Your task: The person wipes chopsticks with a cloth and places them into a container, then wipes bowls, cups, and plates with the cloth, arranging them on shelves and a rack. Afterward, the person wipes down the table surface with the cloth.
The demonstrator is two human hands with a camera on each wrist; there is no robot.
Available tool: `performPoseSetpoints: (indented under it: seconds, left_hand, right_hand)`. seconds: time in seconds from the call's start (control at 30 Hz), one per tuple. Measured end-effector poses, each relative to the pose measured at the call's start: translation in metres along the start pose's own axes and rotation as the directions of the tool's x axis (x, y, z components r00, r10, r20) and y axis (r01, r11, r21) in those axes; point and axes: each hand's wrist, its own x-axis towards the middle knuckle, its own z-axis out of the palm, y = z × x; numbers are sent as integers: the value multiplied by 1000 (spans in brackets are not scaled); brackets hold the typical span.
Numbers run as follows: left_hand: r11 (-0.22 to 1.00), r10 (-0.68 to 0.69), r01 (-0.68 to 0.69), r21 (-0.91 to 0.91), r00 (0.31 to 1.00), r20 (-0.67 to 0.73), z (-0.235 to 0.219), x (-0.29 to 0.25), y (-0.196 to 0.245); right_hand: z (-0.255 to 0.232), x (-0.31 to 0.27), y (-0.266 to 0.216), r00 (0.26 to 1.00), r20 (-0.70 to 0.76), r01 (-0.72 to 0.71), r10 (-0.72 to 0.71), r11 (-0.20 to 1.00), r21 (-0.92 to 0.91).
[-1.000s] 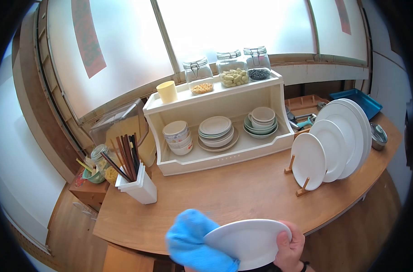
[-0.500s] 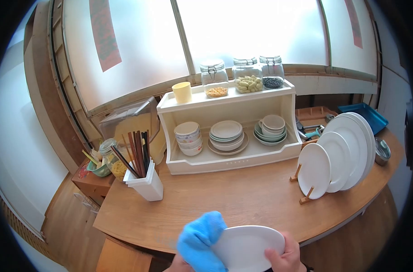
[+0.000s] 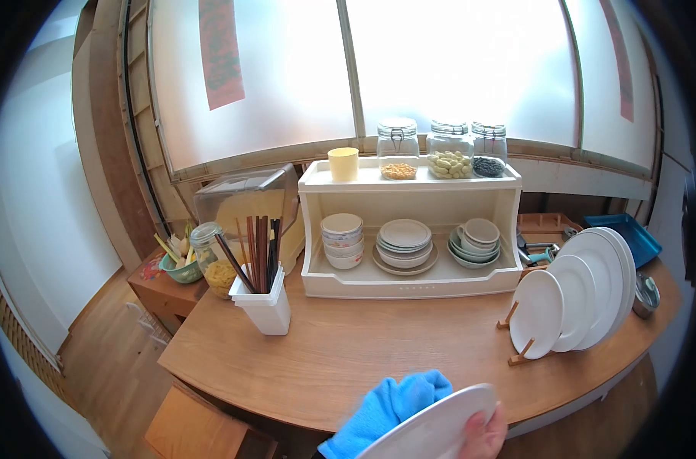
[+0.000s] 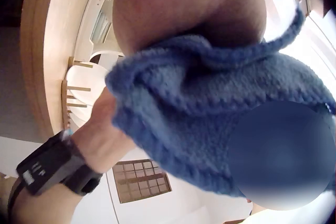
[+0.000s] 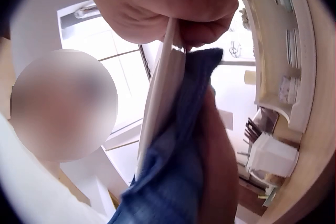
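At the bottom of the head view my right hand (image 3: 483, 436) grips a white plate (image 3: 432, 430) by its right rim, thumb on the face. The plate is tilted, seen nearly edge-on in the right wrist view, where the right hand (image 5: 168, 3) pinches its rim. A blue cloth (image 3: 394, 405) lies against the plate's far side, bunched along its upper left edge. My left hand (image 4: 189, 8) holds this cloth (image 4: 178, 98); its fingers are hidden in the folds. In the head view the cloth covers the left hand.
White plates (image 3: 538, 314) stand in a wooden rack on the table's right. A white shelf (image 3: 409, 289) at the back holds bowls and dishes, with glass jars (image 3: 449, 157) and a yellow cup (image 3: 343, 164) on top. A white chopsticks holder (image 3: 265, 310) stands left.
The cloth has moved right and up along the plate to its upper edge. The plate has tipped more steeply, with its right rim higher. The head view has shifted left and up.
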Motion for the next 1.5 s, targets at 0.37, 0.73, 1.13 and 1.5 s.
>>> performPoseSetpoints:
  seconds: [0.37, 0.73, 1.13, 1.5]
  left_hand:
    - [993, 93, -96, -67, 995, -36, 4, 12, 17]
    - [977, 47, -35, -212, 998, 50, 34, 13, 26]
    - [986, -114, 137, -99, 971, 208, 25, 27, 33]
    - [702, -395, 352, -619, 916, 73, 50, -54, -40]
  right_hand:
    - [-3, -19, 15, 994, 85, -51, 73, 972, -229]
    - [7, 4, 10, 970, -206, 62, -131, 949, -310]
    - [4, 19, -32, 945, 308, 179, -106, 959, -219]
    - [32, -20, 32, 952, -307, 22, 9, 995, 97]
